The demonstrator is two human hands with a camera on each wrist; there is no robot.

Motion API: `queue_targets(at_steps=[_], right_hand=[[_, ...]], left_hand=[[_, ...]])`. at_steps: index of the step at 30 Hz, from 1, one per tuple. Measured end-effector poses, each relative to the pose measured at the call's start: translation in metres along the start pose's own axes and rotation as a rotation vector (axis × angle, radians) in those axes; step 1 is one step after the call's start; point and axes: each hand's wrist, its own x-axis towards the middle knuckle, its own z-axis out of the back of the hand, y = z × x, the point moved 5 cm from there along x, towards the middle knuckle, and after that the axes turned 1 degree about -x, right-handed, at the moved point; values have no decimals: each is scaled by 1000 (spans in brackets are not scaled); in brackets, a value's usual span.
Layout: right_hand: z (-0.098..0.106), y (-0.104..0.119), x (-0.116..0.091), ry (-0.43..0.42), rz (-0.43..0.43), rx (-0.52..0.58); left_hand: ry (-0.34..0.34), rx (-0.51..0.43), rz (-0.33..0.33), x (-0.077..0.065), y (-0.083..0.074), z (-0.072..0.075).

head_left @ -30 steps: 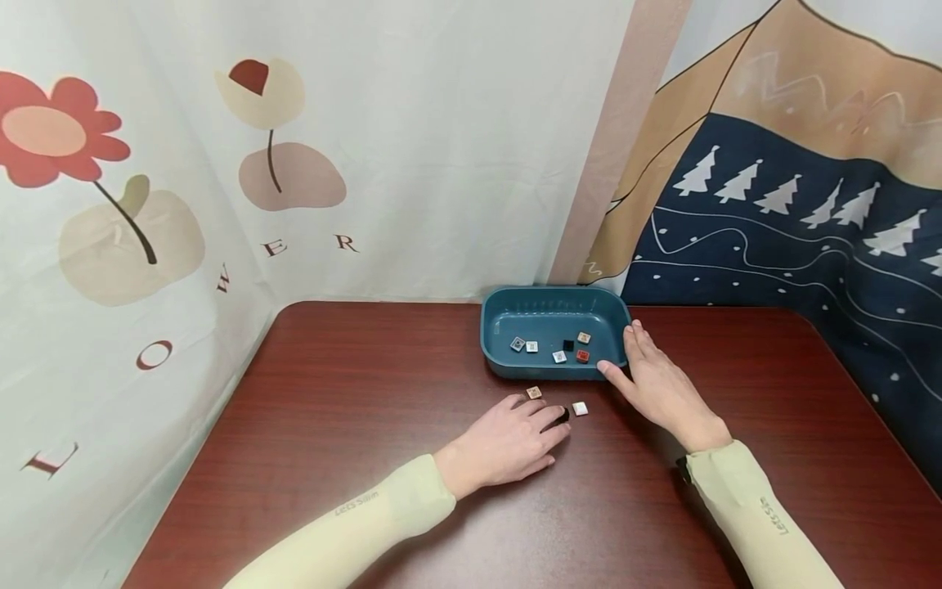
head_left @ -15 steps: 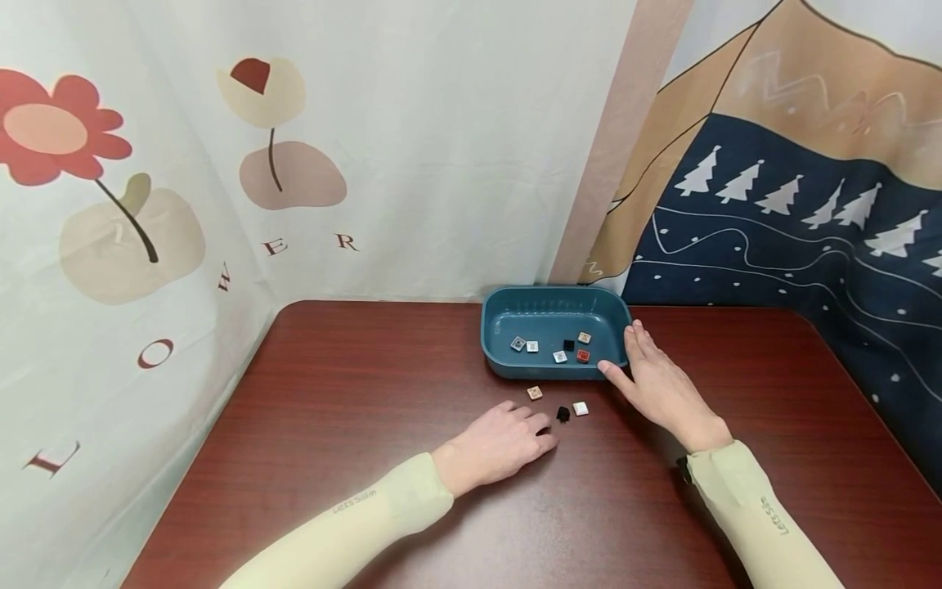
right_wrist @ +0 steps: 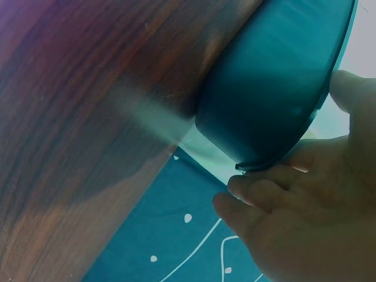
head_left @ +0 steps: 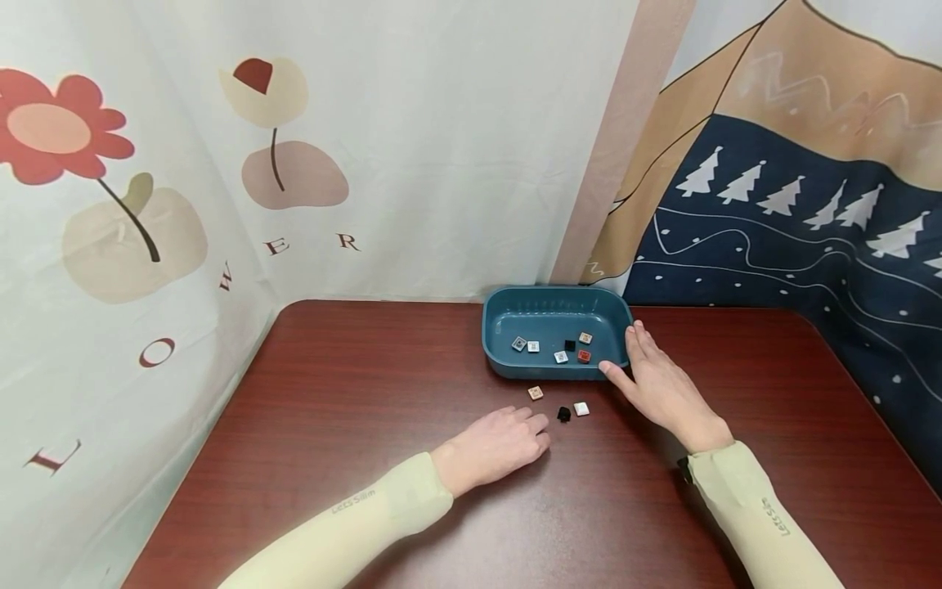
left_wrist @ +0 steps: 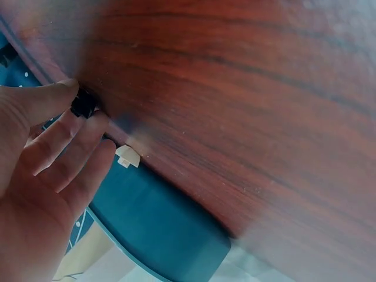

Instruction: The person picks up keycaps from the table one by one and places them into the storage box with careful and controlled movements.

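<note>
Just in front of the blue tray (head_left: pixel 557 371), a beige keycap (head_left: pixel 535 393), a black keycap (head_left: pixel 563 415) and a white keycap (head_left: pixel 581 409) lie on the table. My left hand (head_left: pixel 493 446) is low over the table, left of the black keycap, fingers loosely bent. In the left wrist view the black keycap (left_wrist: pixel 84 103) shows between thumb and fingertips, but the head view shows it apart from the hand. My right hand (head_left: pixel 668 394) rests against the tray's right end, thumb at the near rim and straight fingers along the side.
Inside the tray are several keycaps, among them a red one (head_left: pixel 584 357), a black one (head_left: pixel 570 346) and a grey one (head_left: pixel 518 343). The tray stands at the far edge of the brown table (head_left: pixel 383 368), against a printed curtain (head_left: pixel 441 164).
My left hand has drawn back left from the black keycap, its fingers bending more, and that keycap is uncovered. The right hand and the tray have stayed in place.
</note>
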Motion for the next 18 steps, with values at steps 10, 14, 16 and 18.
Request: queue_targets(at_steps=[10,14,16,18], right_hand=[[-1,-1,0,-2,0,1],[0,-1,0,-4,5,0],[0,-1,0,-4,6,1],[0,-1,0,-4,7,1]], left_hand=[[-25,4,-11,-7,5,9],[-64,12,3,-9,12,16],[-82,14,9,-9,15,19],[-92,10,14,-9,18,21]])
